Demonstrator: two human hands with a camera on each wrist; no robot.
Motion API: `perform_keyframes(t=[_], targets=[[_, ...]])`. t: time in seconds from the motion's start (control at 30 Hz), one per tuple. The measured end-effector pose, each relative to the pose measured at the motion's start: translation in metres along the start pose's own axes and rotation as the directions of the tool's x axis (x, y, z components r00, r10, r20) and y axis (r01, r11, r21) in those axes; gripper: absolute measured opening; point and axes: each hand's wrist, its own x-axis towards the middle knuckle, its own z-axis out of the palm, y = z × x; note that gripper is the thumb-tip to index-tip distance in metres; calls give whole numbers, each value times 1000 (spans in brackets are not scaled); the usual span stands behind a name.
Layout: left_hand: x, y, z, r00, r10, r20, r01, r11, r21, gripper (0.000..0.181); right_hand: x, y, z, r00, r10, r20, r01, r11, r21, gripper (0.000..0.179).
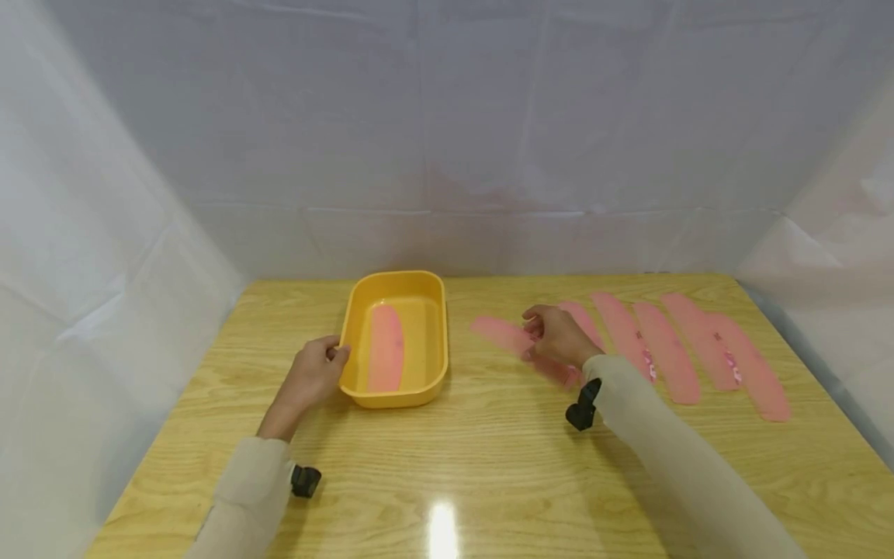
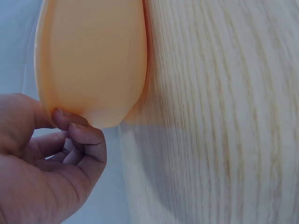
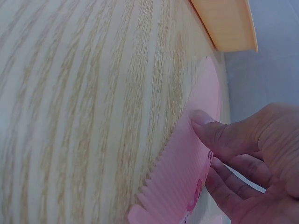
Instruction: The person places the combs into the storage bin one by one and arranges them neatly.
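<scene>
My right hand [image 1: 559, 335] pinches a pink comb [image 1: 499, 332] between thumb and fingers. In the right wrist view the thumb lies on the face of this comb [image 3: 175, 175], whose teeth point toward the wooden table and which has a printed pattern near its back edge. My left hand [image 1: 314, 376] grips the left rim of a yellow plastic tray [image 1: 394, 400], thumb on one side and fingers curled on the other. Inside the tray lies another pink comb [image 1: 386, 349], lengthwise along its left half. The left wrist view shows the tray's outer wall [image 2: 96, 56] beside my fingers.
Several more pink combs [image 1: 667, 353] lie slantwise in a row on the right part of the wooden table [image 1: 391, 473]. White sheeting [image 1: 447, 140] hangs behind the table and along both sides.
</scene>
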Motion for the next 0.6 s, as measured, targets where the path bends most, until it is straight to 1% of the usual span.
perform_keyframes(t=[0.07, 0.2, 0.3, 0.43, 0.6], targets=[[0, 0, 0, 1000, -1, 2, 1, 1000, -3, 31, 0, 0, -1, 1000, -16, 8, 16, 1000, -5, 67], [0, 0, 0, 1000, -5, 8, 5, 1000, -9, 36, -1, -1, -3, 999, -28, 21, 29, 1000, -12, 70], [-1, 1, -1, 1000, -10, 21, 11, 1000, -18, 38, -2, -1, -4, 999, -22, 27, 23, 1000, -12, 72], [-2, 1, -1, 999, -10, 32, 11, 999, -33, 34, -3, -3, -5, 999, -21, 35, 22, 1000, -18, 71], [-2, 1, -2, 1000, 2, 24, -2, 1000, -31, 30, -1, -5, -2, 999, -18, 38, 20, 999, -41, 70]])
